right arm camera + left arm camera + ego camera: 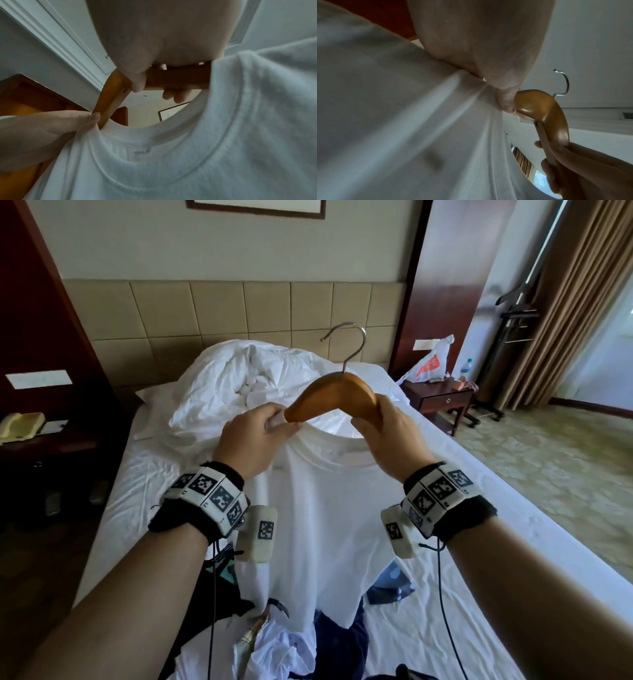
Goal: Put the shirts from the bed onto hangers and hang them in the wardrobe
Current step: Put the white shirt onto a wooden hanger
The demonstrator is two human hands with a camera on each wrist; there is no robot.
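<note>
Right hand (385, 436) grips the wooden hanger (337, 397) at three o'clock, left hand (255, 436) pinches the white shirt (318, 508) collar at nine, held above the bed (462, 508) — force that arm in and the neckline could stretch or slip free.

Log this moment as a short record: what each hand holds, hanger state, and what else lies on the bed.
left hand: pinches the collar of the white T-shirt
right hand: grips one arm of the wooden hanger
hanger state: left end at the neck opening, hook up, not yet seated
bed: more shirts near the person, crumpled duvet at the headboard
</note>
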